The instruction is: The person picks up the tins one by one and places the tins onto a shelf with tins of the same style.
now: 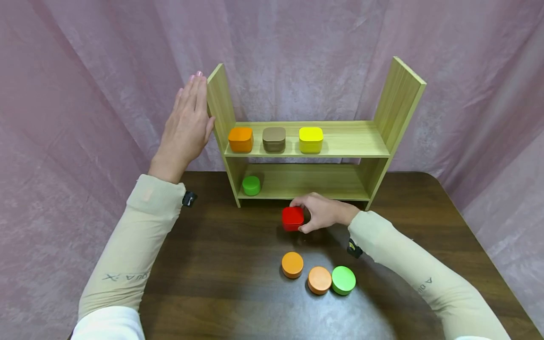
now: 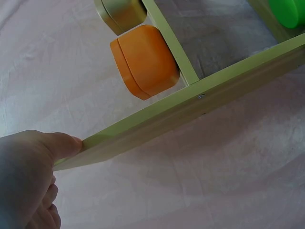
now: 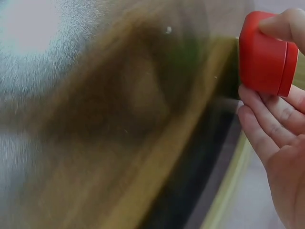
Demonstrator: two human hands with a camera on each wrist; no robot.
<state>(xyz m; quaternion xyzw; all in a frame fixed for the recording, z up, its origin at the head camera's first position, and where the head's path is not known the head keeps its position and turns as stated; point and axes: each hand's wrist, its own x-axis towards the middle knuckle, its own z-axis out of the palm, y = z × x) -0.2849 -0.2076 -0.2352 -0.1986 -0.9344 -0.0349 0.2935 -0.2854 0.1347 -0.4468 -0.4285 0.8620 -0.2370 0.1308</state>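
Now the right hand grips the red tin between thumb and curled fingers, just near of the wooden shelf and its lower front edge, above the dark table. The left hand is flat, fingers straight, pressed against the shelf's left upright. Open tabletop lies to the left; three round tins sit near.

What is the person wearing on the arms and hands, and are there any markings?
Both hands, the left hand and the right hand, are bare. Each arm wears a beige sleeve that ends at the wrist, with dark printed letters on the forearm. A small black device sits at each wrist. White fabric shows at the upper arms.
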